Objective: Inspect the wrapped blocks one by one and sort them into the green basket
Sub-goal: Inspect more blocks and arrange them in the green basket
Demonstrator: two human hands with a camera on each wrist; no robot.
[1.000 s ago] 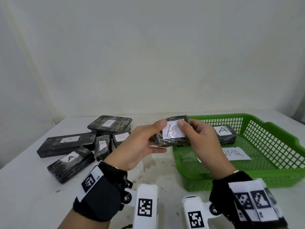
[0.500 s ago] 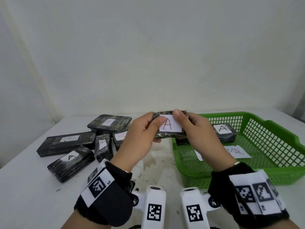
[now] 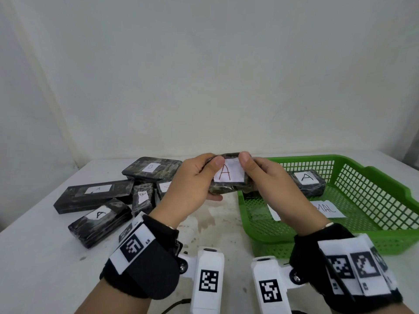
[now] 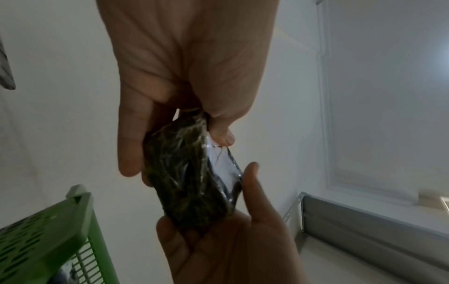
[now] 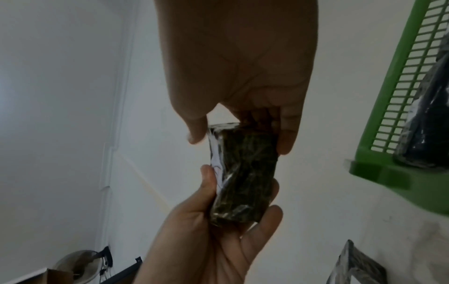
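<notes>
Both hands hold one dark wrapped block [image 3: 229,177] above the table, its white label with a red "A" tilted toward me. My left hand [image 3: 195,184] grips its left end, thumb on the label's top corner. My right hand [image 3: 269,184] grips the right end the same way. The wrist views show the block [image 4: 192,180] [image 5: 240,176] pinched between thumbs and fingers. The green basket [image 3: 371,236] sits to the right, with one block labelled "A" [image 3: 307,181] in its far left part. Several more wrapped blocks [image 3: 99,219] lie on the table at the left.
A paper slip with writing [image 3: 326,209] lies on the basket floor, partly behind my right hand. The blocks at the left carry "A" or "B" labels, one "B" block [image 3: 152,167] at the back. A white wall stands close behind the table.
Both hands have lifted the block slightly and tipped its labelled face more toward me. Thumbs moved up to the label's top corners.
</notes>
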